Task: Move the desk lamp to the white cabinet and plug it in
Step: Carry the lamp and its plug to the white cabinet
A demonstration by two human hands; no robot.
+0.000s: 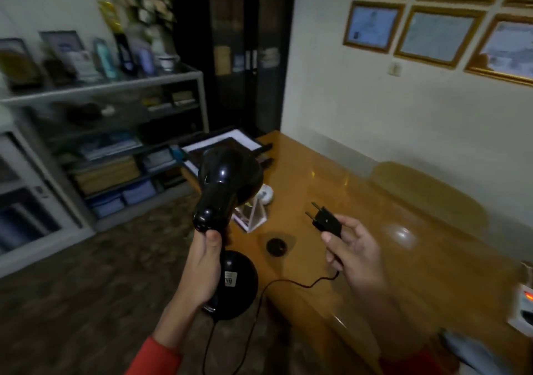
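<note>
The left hand [206, 268] is wrapped tight round the neck of the black desk lamp [227, 201], low in the centre of the frame, holding it off the floor with its shade up and its round base [240, 285] hanging below the fist. Over at centre right, the right hand [353, 252] pinches the lamp's black plug [326, 220] between thumb and fingers, its two pins pointing up and to the left. The thin cord [284, 283] loops from under that hand back down past the base. Beneath it all, the glossy wooden desk [389, 210] fills the right of the frame. At the left stands a pale shelving unit [121, 86] crowded with frames and papers; it may be the white cabinet, but it's too blurred to be sure.
</note>
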